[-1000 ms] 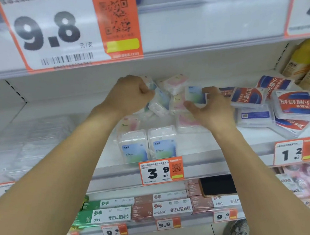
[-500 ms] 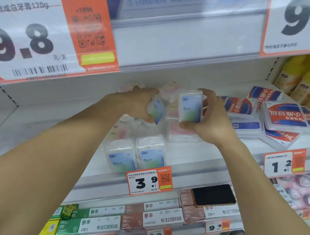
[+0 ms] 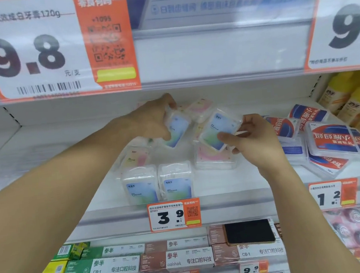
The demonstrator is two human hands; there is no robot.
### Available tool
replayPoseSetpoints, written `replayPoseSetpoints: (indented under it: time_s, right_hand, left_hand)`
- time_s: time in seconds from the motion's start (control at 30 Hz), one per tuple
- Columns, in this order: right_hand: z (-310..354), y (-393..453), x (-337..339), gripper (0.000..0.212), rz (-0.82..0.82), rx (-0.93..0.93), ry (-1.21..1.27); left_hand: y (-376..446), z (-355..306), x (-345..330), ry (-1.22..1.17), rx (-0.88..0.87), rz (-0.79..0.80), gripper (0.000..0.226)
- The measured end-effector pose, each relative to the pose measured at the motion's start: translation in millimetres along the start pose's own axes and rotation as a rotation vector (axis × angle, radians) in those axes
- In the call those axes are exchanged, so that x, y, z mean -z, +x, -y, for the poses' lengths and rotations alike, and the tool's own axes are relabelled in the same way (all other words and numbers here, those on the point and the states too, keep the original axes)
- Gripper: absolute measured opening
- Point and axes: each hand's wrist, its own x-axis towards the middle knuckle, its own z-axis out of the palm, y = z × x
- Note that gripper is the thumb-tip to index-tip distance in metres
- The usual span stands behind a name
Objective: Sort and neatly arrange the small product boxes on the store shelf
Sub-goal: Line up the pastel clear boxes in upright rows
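White store shelving (image 3: 83, 145) fills the view, with orange-edged price tags along its rails. On the middle shelf, the left hand (image 3: 155, 119) grips a clear plastic box with a blue-green label (image 3: 177, 129), lifted and tilted above the pile. The right hand (image 3: 251, 138) pinches a second clear box with a blue-green label (image 3: 219, 130), thumb across its face, also tilted. Two matching boxes (image 3: 157, 183) stand upright side by side at the shelf's front edge; pink-labelled clear boxes (image 3: 212, 157) lie behind them. Red-and-blue flat packs (image 3: 333, 141) lie jumbled to the right.
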Motion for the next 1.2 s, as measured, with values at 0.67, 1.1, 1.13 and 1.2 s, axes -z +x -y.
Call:
replayPoseSetpoints:
  time_s: [0.67,1.1,1.13,1.2]
  right_hand:
    - [14.0,-17.4,-27.8,0.02,0.459,0.019,0.116]
    - [16.4,-31.8,-32.9,0.041,0.647,0.047,-0.14]
    - [16.9,-31.8,-33.3,0.035,0.645,0.044,-0.143]
    - [17.7,-32.2,-34.7,0.029,0.645,0.037,-0.142]
  left_hand:
    - [-115.4,49.5,-3.3,-0.658,0.054,0.018,0.048]
    - [-125.1,49.8,-24.0,-0.512,-0.003,-0.019,0.042]
    - [-125.8,49.8,-23.9,-0.539,0.002,-0.033,0.033]
    - [-126.3,51.2,-23.8,-0.605,0.011,-0.059,0.025]
